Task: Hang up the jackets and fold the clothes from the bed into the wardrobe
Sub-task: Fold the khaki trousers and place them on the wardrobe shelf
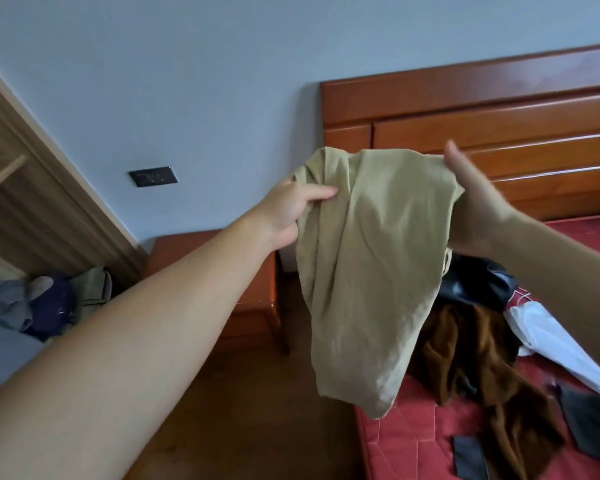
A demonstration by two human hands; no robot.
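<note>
We see the big bed [416, 441] with its red cover, low and to the right of the fingers. Its wooden headboard [482, 109] stands behind them. The tan cloth [368, 271] hangs down in the air from the fingers, over the bed's edge. A brown garment [471, 355] lies on the bed below. The left hand [284, 213] pinches the cloth's top left part. The right hand [471, 202] grips its top right part, fingers tucked behind.

Khaki-beige garment [368, 258], rust-brown jacket [471, 351], red quilted bedspread [413, 441], pale blue wall [187, 81].
</note>
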